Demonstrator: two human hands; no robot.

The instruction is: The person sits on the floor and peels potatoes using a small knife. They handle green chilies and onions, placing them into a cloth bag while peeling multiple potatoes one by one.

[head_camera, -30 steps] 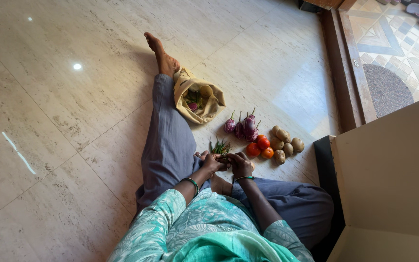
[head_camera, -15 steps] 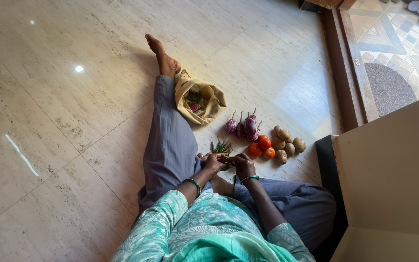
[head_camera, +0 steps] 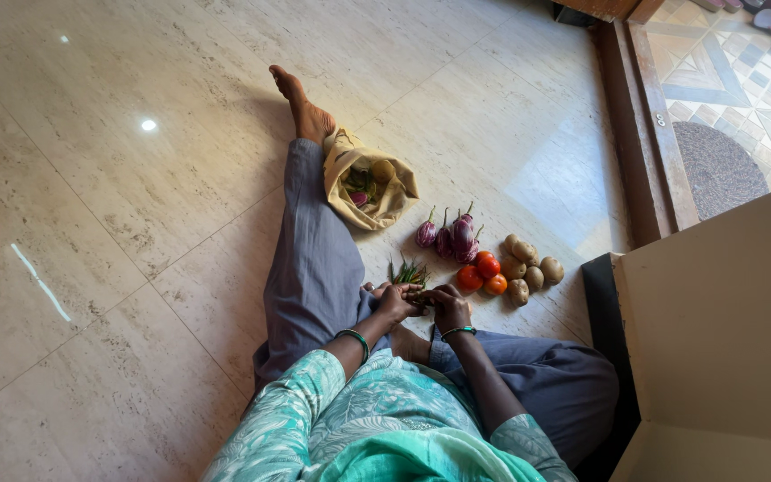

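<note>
Head camera, looking down: a person sits on a polished beige stone-tile floor [head_camera: 136, 223] that mirrors a ceiling light, one leg stretched out barefoot, the other folded under. A dark wooden door threshold [head_camera: 644, 125] runs along the upper right, with patterned tiles and a round dark doormat [head_camera: 729, 170] beyond it. A plain cream panel [head_camera: 725, 321] with a black edge fills the lower right.

The left hand [head_camera: 396, 303] and the right hand [head_camera: 448, 306] meet just above the folded leg, fingers curled and pressed together around a small green item, seemingly from the bunch of green chillies [head_camera: 409, 271] lying on the floor just ahead of the knuckles; exactly what is pinched cannot be made out.

Beyond the chillies, a row of purple brinjals [head_camera: 450, 236], three red-orange tomatoes [head_camera: 484, 275] and a cluster of brown potatoes [head_camera: 528, 266] lie close together. An open tan cloth bag [head_camera: 393, 201], unmarked, rests against the outstretched leg near the ankle, with more vegetables showing inside.
</note>
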